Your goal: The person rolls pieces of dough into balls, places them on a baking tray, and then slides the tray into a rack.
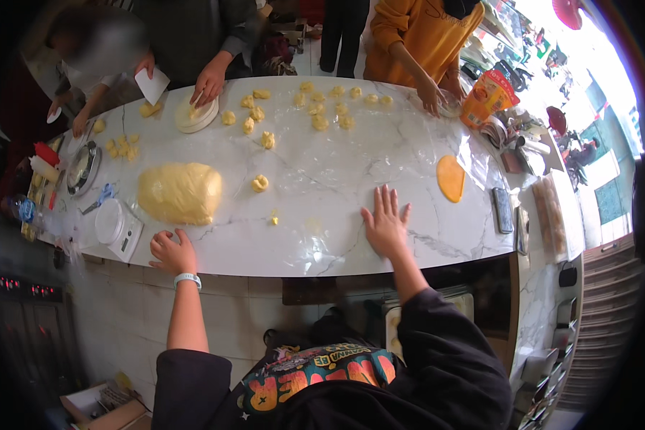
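Observation:
My left hand [173, 252] rests at the table's near edge with loosely bent fingers and holds nothing, just below a large pale-yellow dough block [179, 192]. To its left are a white kitchen scale [113, 226] and blue-handled scissors [99, 198]. My right hand [385, 226] lies open on the white marble-patterned table [337, 254], fingers spread. A single dough piece [259, 183] and a small yellow bit [274, 218] lie between my hands. An orange oval piece [451, 178] and a phone [502, 209] are to the right.
Across the table, co-workers [416, 36] handle things near several dough lumps [267, 140], a white round stack [197, 115] and an orange pouch [485, 100]. A bottle [29, 211] and tray [84, 168] sit at far left; long packages [548, 211] at right.

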Action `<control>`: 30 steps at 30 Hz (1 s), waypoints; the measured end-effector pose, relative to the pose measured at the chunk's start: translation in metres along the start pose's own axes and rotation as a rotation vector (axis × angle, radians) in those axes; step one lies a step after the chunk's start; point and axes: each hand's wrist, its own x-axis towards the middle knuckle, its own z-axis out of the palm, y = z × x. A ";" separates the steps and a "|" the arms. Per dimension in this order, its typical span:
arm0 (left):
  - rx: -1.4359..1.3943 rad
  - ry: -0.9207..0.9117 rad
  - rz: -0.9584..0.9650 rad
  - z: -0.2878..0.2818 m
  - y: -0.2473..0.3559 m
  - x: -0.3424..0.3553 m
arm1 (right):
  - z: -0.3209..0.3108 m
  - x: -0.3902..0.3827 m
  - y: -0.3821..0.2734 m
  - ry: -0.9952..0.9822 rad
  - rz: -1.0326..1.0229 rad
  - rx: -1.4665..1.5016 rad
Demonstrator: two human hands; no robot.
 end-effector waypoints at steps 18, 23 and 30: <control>-0.321 0.469 0.220 0.017 -0.029 0.009 | 0.016 -0.024 -0.042 0.186 0.117 0.659; -0.834 0.353 0.744 -0.051 0.112 0.024 | -0.003 -0.016 -0.029 0.286 0.053 0.110; -0.415 -0.365 1.009 0.049 0.296 0.090 | -0.025 0.099 0.056 0.601 0.254 0.430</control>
